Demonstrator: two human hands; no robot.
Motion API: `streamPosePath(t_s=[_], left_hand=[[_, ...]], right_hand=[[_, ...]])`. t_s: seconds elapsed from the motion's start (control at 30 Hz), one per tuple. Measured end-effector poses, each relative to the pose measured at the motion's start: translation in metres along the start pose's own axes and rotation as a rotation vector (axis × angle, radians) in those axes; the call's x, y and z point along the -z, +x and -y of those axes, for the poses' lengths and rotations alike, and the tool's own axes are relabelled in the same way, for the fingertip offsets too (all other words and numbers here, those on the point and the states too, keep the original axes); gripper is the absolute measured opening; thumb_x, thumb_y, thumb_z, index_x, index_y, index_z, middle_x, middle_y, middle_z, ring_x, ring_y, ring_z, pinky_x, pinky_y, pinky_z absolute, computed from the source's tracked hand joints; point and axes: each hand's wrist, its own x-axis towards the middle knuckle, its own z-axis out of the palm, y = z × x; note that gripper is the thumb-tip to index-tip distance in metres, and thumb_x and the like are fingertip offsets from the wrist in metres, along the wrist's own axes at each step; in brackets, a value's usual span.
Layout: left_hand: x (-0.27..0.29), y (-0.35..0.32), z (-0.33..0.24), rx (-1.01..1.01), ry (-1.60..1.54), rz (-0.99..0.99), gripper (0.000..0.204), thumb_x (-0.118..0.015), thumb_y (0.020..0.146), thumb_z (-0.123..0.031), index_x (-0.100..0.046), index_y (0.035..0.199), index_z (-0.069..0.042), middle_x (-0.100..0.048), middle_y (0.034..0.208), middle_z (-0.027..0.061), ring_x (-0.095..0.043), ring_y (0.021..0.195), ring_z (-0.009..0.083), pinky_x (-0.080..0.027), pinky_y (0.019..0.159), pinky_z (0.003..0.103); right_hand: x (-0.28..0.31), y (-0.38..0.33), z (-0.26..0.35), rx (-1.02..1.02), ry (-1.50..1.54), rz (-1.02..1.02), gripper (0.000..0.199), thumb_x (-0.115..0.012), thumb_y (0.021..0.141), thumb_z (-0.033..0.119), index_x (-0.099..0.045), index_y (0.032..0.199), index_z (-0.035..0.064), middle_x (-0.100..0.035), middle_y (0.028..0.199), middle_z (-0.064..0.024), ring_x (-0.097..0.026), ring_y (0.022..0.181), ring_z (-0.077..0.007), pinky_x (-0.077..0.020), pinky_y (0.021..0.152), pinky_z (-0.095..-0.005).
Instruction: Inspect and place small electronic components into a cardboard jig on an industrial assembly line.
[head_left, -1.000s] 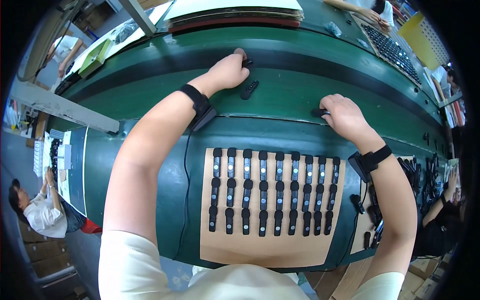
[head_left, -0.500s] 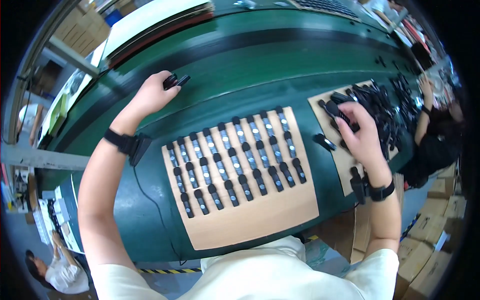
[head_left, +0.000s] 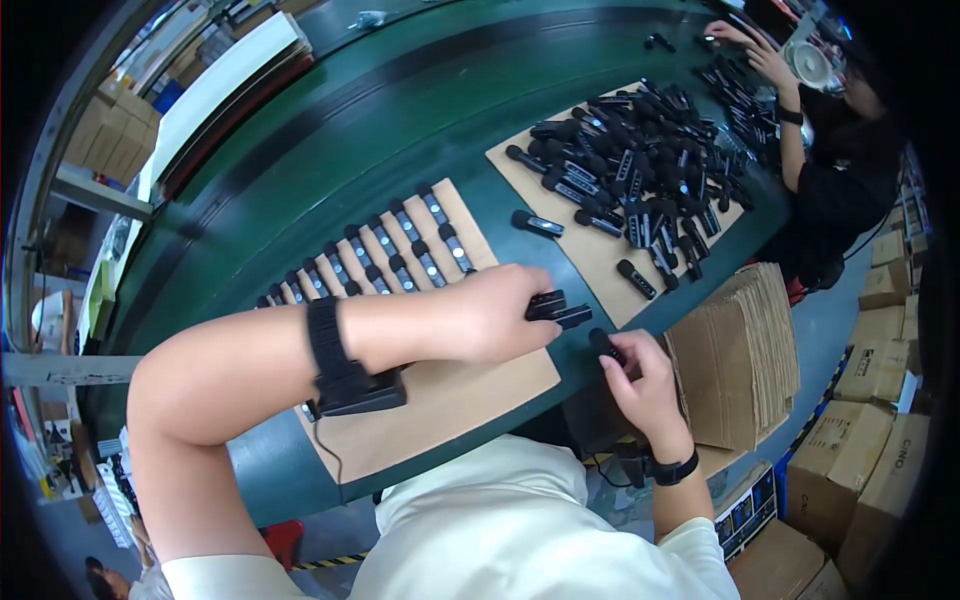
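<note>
My left hand (head_left: 490,312) reaches across the front of me, closed on black clip-on microphones (head_left: 572,317) that stick out past its fingers; their exact number I cannot tell. Just to the right, my right hand (head_left: 646,388) pinches another microphone with a round foam tip (head_left: 603,345). Under my left arm lies a cardboard sheet (head_left: 450,400) with microphones (head_left: 397,264) set out in neat rows, partly hidden by the arm. Beyond my hands, a second cardboard sheet (head_left: 612,284) bears a heap of loose microphones (head_left: 640,170). One microphone (head_left: 537,223) lies on that sheet's left edge.
A green work table (head_left: 420,110) spans the view. Stacked flat cardboard (head_left: 735,350) stands at its right edge, with closed cartons (head_left: 835,440) on the floor behind. At the far right a co-worker's hand (head_left: 770,65) is over more microphones. A long white board (head_left: 235,95) lies far left.
My left hand has swung from the far left across the laid-out rows to the right. My right hand has drawn back from the heap toward me, holding a microphone. The view has turned right.
</note>
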Motion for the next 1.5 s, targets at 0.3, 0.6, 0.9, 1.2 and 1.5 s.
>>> streamPosePath(t_s=[0.3, 0.6, 0.9, 1.2, 1.5], left_hand=[[-0.037, 0.103, 0.006, 0.29, -0.494, -0.096, 0.045, -0.071, 0.084, -0.024, -0.057, 0.116, 0.005, -0.066, 0.103, 0.014, -0.065, 0.088, 0.022, -0.052, 0.079, 0.034], [-0.035, 0.075, 0.004, 0.194, -0.284, -0.204, 0.044, -0.067, 0.088, -0.013, -0.05, 0.125, 0.004, -0.056, 0.124, 0.0138, -0.057, 0.114, 0.0194, -0.049, 0.094, 0.031], [-0.045, -0.058, 0.004, -0.237, -0.514, -0.333, 0.033, -0.063, 0.088, -0.003, -0.054, 0.12, 0.002, -0.055, 0.12, 0.0139, -0.058, 0.112, 0.0216, -0.051, 0.091, 0.034], [-0.077, -0.144, 0.022, -0.082, -0.45, -0.659, 0.035, -0.068, 0.087, -0.005, -0.057, 0.12, 0.001, -0.061, 0.12, 0.0134, -0.058, 0.112, 0.0221, -0.044, 0.101, 0.038], [-0.101, -0.185, 0.051, -0.112, -0.667, -0.971, 0.033, -0.077, 0.081, -0.005, -0.062, 0.111, 0.002, -0.068, 0.106, 0.012, -0.062, 0.106, 0.0221, -0.045, 0.099, 0.04]], right_hand=[[0.004, -0.002, -0.007, -0.036, 0.043, -0.005, 0.021, -0.069, 0.083, 0.002, -0.06, 0.102, 0.0012, -0.062, 0.095, -0.0107, -0.062, 0.075, -0.0216, -0.0499, 0.063, -0.0288], [-0.003, 0.02, -0.02, 0.147, -0.209, -0.004, 0.023, -0.07, 0.082, 0.004, -0.06, 0.103, 0.002, -0.062, 0.101, -0.0137, -0.061, 0.075, -0.0279, -0.0513, 0.066, -0.034], [0.001, 0.028, 0.018, 0.03, 0.02, 0.105, 0.024, -0.069, 0.08, 0.001, -0.063, 0.103, 0.0019, -0.061, 0.095, -0.0104, -0.06, 0.074, -0.0215, -0.049, 0.065, -0.0293], [-0.049, 0.053, 0.099, 0.441, 0.31, 0.359, 0.03, -0.071, 0.075, -0.003, -0.065, 0.104, 0.0015, -0.062, 0.088, -0.0109, -0.059, 0.076, -0.022, -0.0475, 0.066, -0.0291], [-0.115, 0.056, 0.135, 0.608, 0.448, 0.472, 0.04, -0.08, 0.067, -0.002, -0.066, 0.104, 0.0031, -0.062, 0.086, -0.0088, -0.058, 0.074, -0.0224, -0.0458, 0.062, -0.031]])
